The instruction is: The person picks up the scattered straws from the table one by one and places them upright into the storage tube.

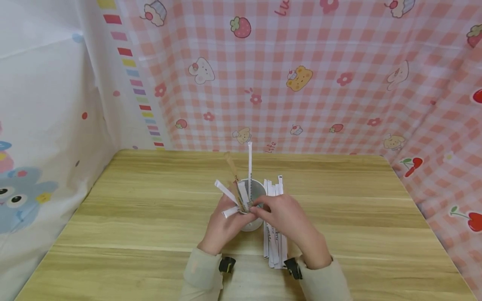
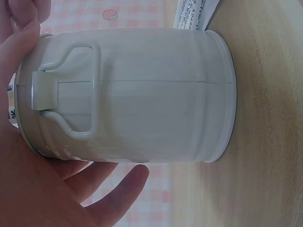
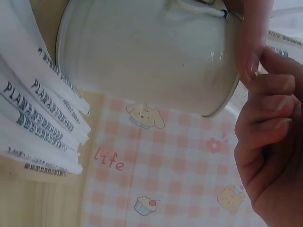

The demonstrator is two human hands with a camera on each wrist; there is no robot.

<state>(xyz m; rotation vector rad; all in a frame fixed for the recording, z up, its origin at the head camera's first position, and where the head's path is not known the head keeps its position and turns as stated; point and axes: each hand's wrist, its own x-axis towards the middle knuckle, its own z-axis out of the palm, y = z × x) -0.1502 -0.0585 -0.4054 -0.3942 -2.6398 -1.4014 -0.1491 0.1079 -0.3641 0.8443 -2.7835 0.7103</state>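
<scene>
A white metal bucket (image 2: 147,94) with a wire handle stands upright on the table. Several slim paper-wrapped packets, white (image 1: 244,193) and one brown (image 1: 231,167), stick out of its top at different slants. My left hand (image 1: 222,223) is curled round the bucket's left side at the rim, its thumb over the near edge. At that rim my right hand (image 1: 288,215) has thumb and fingertips together beside the left thumb, its other fingers curled in the right wrist view (image 3: 274,132). Whether a packet is between those fingertips is hidden.
Just right of the bucket, partly under my right forearm, lies a pile of white printed packets (image 1: 276,246) on the wooden table (image 1: 150,217). A pink checked cloth (image 1: 226,83) hangs behind the table, with more cloth at both sides.
</scene>
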